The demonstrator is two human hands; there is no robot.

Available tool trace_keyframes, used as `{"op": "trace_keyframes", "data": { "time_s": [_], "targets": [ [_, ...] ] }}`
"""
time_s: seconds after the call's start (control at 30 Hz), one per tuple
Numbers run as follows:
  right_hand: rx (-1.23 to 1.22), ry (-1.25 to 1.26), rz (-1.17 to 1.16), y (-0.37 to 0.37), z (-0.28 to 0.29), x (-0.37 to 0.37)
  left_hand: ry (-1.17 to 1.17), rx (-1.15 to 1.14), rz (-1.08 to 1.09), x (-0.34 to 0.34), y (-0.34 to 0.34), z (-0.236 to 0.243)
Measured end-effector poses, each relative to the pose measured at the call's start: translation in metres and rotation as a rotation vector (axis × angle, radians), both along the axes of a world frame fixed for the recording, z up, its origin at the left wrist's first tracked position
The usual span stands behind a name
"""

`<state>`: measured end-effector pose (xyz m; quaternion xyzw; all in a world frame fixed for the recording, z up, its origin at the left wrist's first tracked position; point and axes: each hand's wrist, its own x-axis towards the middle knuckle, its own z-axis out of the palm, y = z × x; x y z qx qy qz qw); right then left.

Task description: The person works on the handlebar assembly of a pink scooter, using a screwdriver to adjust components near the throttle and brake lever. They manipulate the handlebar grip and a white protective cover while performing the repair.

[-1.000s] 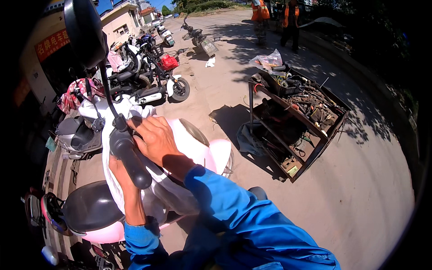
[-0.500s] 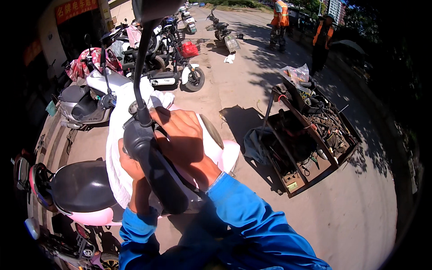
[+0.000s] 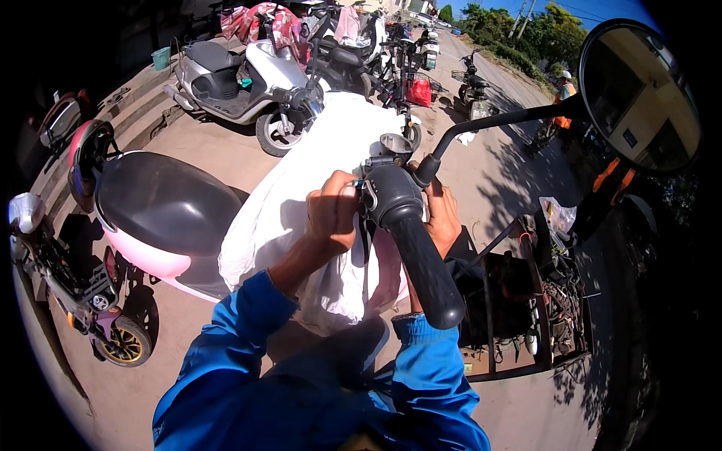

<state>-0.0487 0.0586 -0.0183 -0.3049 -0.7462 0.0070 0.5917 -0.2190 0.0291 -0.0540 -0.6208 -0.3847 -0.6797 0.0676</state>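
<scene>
A pink scooter has a black handlebar grip (image 3: 427, 270) pointing toward me, with a rounded black switch housing (image 3: 394, 197) at its far end. My left hand (image 3: 331, 214) is closed at the housing's left side, thumb and forefinger pinched against it; whatever they hold is too small to make out. On the right side of the housing, my right hand (image 3: 442, 216) has its fingers curled, partly hidden behind the grip and housing. A white cloth (image 3: 289, 203) drapes over the scooter's front beneath my left hand. From the housing, a mirror stem (image 3: 481, 126) rises to a round mirror (image 3: 639, 94).
An open metal tool cart (image 3: 519, 368) with jumbled tools and parts stands at right. The black seat (image 3: 167, 195) lies to the left. A silver scooter (image 3: 252, 86) and others are parked beyond. A person in an orange vest (image 3: 562, 105) is farther off, behind the mirror.
The view has turned, bringing the mirror into sight. My right hand has gone from the housing's top to its right side. My left hand now pinches at its left side.
</scene>
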Motion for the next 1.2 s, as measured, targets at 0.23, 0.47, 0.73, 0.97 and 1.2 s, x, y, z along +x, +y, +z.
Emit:
{"op": "trace_keyframes", "data": {
  "time_s": [0.23, 0.47, 0.73, 0.97, 1.2],
  "targets": [
    [0.052, -0.005, -0.005, 0.000, 0.002, 0.000, -0.299, -0.363, -0.104, 0.013, -0.031, 0.035],
    [-0.021, 0.006, -0.012, -0.002, 0.002, 0.000, -0.222, -0.355, -0.053, 0.012, -0.024, 0.044],
    [0.027, 0.005, 0.030, -0.003, 0.001, 0.001, -0.423, -0.642, -0.246, 0.010, -0.039, 0.068],
    [0.031, 0.014, 0.038, -0.008, 0.006, 0.000, -0.448, -0.700, -0.371, 0.002, -0.042, 0.075],
    [0.054, 0.007, 0.028, -0.010, 0.007, 0.001, 0.070, -0.509, 0.254, 0.007, -0.041, 0.068]
  ]
}}
